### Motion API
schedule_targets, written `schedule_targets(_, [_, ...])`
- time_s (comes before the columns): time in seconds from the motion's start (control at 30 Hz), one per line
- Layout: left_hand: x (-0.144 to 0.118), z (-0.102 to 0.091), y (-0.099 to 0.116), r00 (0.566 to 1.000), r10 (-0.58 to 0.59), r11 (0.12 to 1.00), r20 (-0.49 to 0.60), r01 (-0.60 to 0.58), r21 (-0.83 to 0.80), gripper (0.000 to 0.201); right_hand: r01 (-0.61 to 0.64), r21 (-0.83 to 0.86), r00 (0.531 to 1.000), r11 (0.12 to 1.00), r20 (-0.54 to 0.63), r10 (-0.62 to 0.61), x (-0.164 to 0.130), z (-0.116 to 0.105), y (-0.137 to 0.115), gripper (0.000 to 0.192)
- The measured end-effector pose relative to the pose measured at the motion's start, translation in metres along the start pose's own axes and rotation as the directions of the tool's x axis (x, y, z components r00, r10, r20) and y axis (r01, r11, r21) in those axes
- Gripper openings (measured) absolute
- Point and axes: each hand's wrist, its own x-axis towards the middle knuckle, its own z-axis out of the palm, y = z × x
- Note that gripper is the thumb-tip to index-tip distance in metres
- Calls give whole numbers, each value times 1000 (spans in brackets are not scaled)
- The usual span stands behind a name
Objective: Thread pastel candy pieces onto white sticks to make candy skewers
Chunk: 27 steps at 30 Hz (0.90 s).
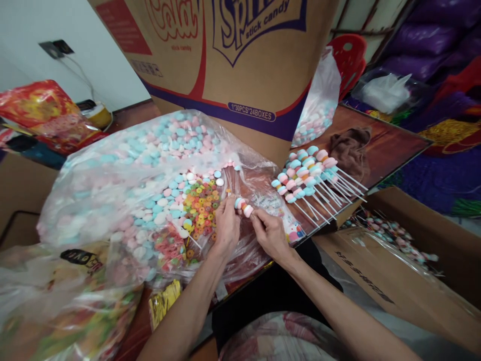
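Note:
A short candy skewer of pink, white and blue marshmallow-like pieces with orange bits between them is held between my hands. My right hand pinches its lower end by the pink piece; the stick is hidden in the fingers. My left hand is closed at the blue upper end, its fingertips touching or nearly touching it; what they hold is hidden. A small orange piece shows just above these fingertips. Left of my hand lie ring-shaped gummies and loose pastel candies, with a white stick among them.
Finished-looking candy skewers lie stacked to the right. A large clear bag of pastel candies spreads leftward. Behind stands a tall cardboard box. An open carton with more skewers is at the lower right; gold twist ties lie near my left forearm.

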Motion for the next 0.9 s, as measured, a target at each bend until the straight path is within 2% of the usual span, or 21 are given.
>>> schedule_targets(0.37, [1, -4, -5, 1000, -22, 999, 11, 22, -30, 21, 12, 3, 999, 1000, 29, -12, 0, 0, -1, 22])
schedule_targets(0.53, [3, -11, 10, 989, -61, 995, 136, 71, -71, 38, -39, 63, 999, 997, 20, 38, 4, 0, -2, 25])
schedule_targets(0.63, [2, -20, 23, 974, -85, 995, 209, 93, -29, 41, -35, 88, 999, 995, 17, 33, 4, 0, -2, 25])
schedule_targets(0.73, [0, -31, 31, 968, -73, 995, 238, 55, 82, 36, -20, 136, 999, 990, 33, 16, 3, -1, -4, 22])
schedule_targets(0.9, [-4, -45, 29, 983, 69, 972, 169, -105, 211, 38, 30, 180, 994, 983, 95, -48, -3, -3, -3, 17])
